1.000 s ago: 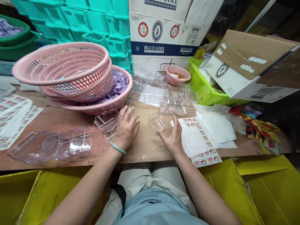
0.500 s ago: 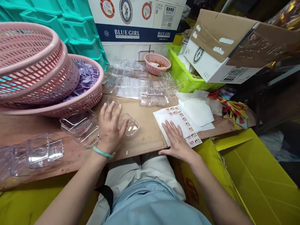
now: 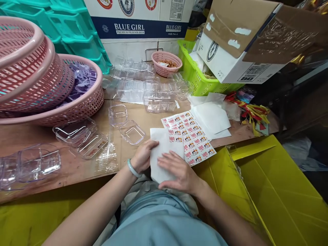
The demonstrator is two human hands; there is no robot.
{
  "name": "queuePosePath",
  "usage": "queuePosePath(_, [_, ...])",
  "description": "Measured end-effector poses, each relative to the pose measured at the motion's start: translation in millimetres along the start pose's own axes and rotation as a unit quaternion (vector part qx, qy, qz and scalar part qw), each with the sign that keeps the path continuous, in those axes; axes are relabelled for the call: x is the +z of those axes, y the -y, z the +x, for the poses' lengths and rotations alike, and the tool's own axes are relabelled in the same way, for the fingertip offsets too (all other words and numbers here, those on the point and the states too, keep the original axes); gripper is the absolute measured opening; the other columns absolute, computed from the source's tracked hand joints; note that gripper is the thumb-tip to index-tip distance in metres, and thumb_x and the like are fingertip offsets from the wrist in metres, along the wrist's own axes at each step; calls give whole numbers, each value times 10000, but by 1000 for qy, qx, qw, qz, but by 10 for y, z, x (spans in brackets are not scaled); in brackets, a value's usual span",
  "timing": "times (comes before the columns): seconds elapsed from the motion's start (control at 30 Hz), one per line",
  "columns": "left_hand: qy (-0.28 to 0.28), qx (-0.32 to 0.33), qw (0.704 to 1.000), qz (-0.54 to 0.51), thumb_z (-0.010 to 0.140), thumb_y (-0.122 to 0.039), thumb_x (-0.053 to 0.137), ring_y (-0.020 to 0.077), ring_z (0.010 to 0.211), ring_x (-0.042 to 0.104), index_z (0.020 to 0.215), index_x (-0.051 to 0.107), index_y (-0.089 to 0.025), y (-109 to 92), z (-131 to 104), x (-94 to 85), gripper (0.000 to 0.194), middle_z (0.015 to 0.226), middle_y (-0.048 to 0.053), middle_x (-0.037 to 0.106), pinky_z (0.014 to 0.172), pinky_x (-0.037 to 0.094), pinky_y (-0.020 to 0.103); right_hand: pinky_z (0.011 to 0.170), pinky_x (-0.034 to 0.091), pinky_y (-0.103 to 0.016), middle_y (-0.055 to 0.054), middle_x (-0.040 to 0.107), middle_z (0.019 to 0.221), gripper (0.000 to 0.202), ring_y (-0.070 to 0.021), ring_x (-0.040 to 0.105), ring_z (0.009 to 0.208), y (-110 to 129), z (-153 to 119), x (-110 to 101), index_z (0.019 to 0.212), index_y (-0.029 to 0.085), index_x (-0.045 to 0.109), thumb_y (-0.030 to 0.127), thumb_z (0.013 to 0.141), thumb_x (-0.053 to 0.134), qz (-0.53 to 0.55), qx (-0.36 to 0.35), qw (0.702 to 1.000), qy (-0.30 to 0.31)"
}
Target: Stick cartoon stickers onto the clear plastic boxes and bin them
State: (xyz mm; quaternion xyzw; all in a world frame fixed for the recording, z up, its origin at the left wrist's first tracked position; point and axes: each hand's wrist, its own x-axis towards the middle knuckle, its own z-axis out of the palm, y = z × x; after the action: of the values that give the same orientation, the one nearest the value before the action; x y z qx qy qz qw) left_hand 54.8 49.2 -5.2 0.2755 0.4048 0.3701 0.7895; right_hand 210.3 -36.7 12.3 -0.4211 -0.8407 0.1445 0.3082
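Now the left hand pinches the lifted white paper at lower centre, right hand spread against it, leaving the sticker sheet uncovered.

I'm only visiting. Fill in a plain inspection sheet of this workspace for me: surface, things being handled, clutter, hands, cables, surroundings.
Surface: wooden table, partly covered by brown cardboard.
Things being handled: white paper, seemingly overlapping a cat-print sheet.
Clutter: clear plastic trays scattered about; red and yellow strips at the right.
Hands: left hand grips the paper's left edge; right hand lies across it, fingers extended.
Cables: nothing seen.
Surroundings: pink baskets with purple pieces at left; teal crates and a Blue Girl carton behind.
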Motion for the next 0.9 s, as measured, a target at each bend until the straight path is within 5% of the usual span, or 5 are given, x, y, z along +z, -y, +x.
queuePosePath(0.1, [-5, -51, 998, -28, 704, -194, 662, 236, 743, 696, 844, 668, -172, -16, -52, -49, 141, 801, 62, 735, 734, 574, 386, 1107, 393, -498, -106, 603, 1321, 466, -252, 469, 1325, -168, 80, 12, 1327, 212, 540, 346, 886, 609, -4, 121, 987, -102])
queuePosePath(0.2, [51, -107, 990, -70, 751, -263, 600, 289, 909, 701, 947, 674, -148, -35, -135, -37, 240, 887, 102, 745, 869, 544, 448, 1134, 345, -522, -96, 547, 1385, 568, -273, 380, 1384, -337, 154, 33, 1357, 229, 512, 380, 833, 674, -27, 166, 978, -122])
queuePosePath(0.33, [125, -168, 971, -115, 793, -357, 510, 318, 1027, 674, 1091, 651, -110, -90, -196, -11, 412, 959, 137, 744, 969, 487, 482, 1134, 354, -506, -99, 570, 1359, 619, -266, 448, 1339, -379, 163, 129, 1387, 231, 477, 429, 831, 666, -42, 160, 980, -115])
queuePosePath(0.67, [89, -169, 974, -122, 816, -309, 470, 313, 1012, 681, 1164, 627, -86, -169, -170, 66, 442, 971, 135, 747, 986, 473, 473, 1081, 435, -475, -133, 650, 1245, 503, -273, 582, 1211, -508, 115, 152, 1384, 133, 478, 321, 924, 557, -168, 62, 976, -122])
queuePosePath(0.9, [120, -146, 976, -111, 816, -410, 536, 328, 1011, 677, 1116, 658, -99, -176, -169, 113, 449, 985, 139, 743, 954, 495, 473, 1069, 455, -445, -114, 630, 1278, 489, -230, 589, 1205, -482, 113, 72, 1330, 178, 530, 303, 871, 646, -106, 35, 978, -176])
